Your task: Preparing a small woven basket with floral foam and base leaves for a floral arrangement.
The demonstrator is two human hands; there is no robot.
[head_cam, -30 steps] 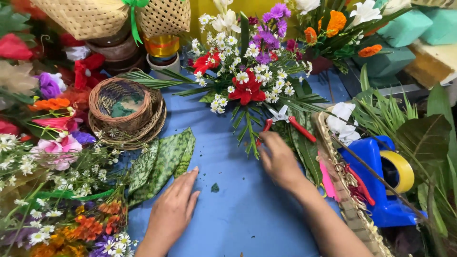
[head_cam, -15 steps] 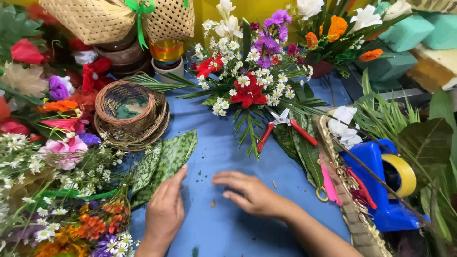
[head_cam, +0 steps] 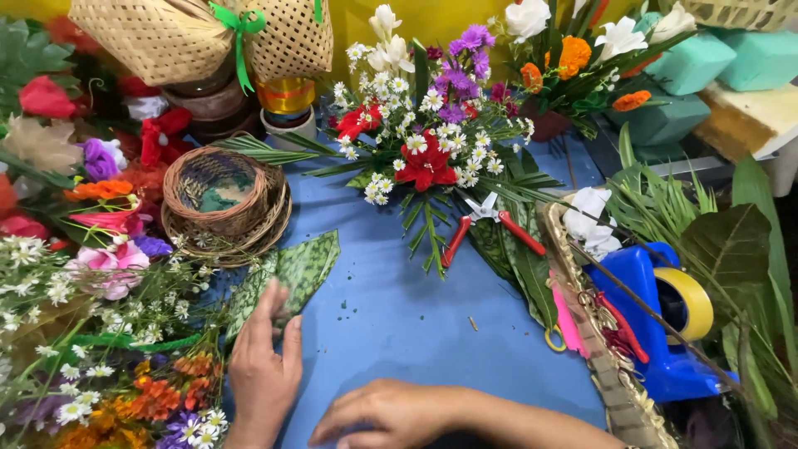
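My left hand (head_cam: 264, 366) rests on the blue table (head_cam: 399, 308), its fingertips touching the near end of several speckled green leaves (head_cam: 291, 270) lying flat. My right hand (head_cam: 391, 411) lies low on the table near the front edge, fingers spread and pointing left, holding nothing. A flower arrangement (head_cam: 424, 141) of red, white and purple blooms lies at the back centre. Red-handled cutters (head_cam: 486, 220) lie just right of its stems, apart from both hands.
A small round wicker basket (head_cam: 223, 199) stands at the back left. Loose flowers (head_cam: 91, 274) pile along the left side. A blue tape dispenser (head_cam: 657, 316) and a woven tray (head_cam: 598, 333) sit at the right, with large leaves (head_cam: 731, 249) and green foam blocks (head_cam: 698, 62) behind.
My right hand has drawn back from the red-handled cutters toward the front edge and swung left. My left hand has slid up to the speckled leaves.
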